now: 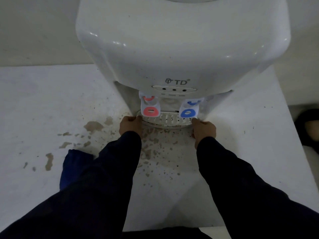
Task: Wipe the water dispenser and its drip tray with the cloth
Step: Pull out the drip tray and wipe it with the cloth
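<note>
A white tabletop water dispenser (181,45) stands on a white counter, with a red tap (150,107) on the left and a blue tap (189,109) on the right. Under the taps sits the white slotted drip tray (168,120). My left hand (130,125) grips the tray's left end and my right hand (203,131) grips its right end. A dark blue cloth (72,166) lies on the counter to the left, partly hidden under my left sleeve.
The counter (43,100) carries brownish stains and dark specks in front of the dispenser and to its left. The counter's right edge drops off near a dark shape (309,126) on the floor. A pale wall rises behind.
</note>
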